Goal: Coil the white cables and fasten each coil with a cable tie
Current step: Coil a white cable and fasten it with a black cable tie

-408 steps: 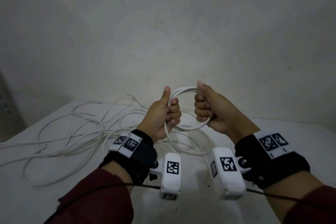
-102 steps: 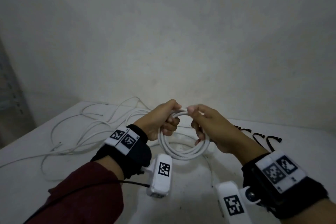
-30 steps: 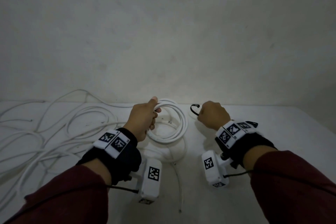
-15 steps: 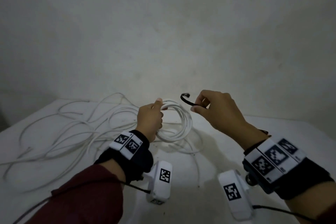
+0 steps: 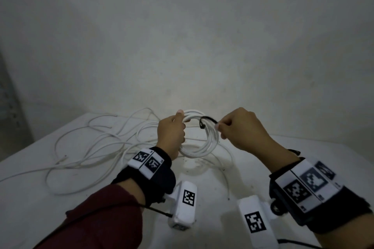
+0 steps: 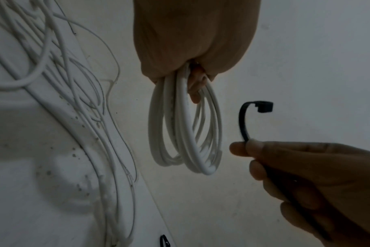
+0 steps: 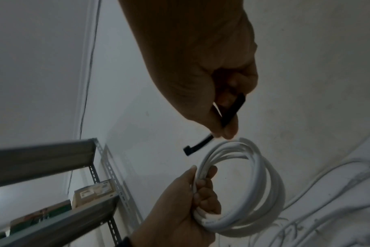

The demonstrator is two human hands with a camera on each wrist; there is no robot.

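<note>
My left hand (image 5: 171,135) grips a coil of white cable (image 5: 204,143) by its left side and holds it upright above the table; the coil (image 6: 186,130) hangs from the same fist in the left wrist view. My right hand (image 5: 240,129) pinches a black cable tie (image 5: 206,121) between thumb and forefinger, its curved head end reaching over the coil's upper right part. In the left wrist view the black cable tie (image 6: 246,120) stands just right of the loops, apart from them. In the right wrist view the tie (image 7: 201,143) hovers just above the coil (image 7: 262,188).
Loose white cables (image 5: 97,143) sprawl over the left half of the white table (image 5: 40,198), and some strands lie under the coil. Another black tie (image 6: 164,240) lies on the table. A metal shelf rack (image 7: 53,183) with boxes stands to the left. A plain wall is behind.
The right hand picked a black tie from the table's right side and brought it left to the coil, its head now over the loops. The left hand keeps the coil raised.
</note>
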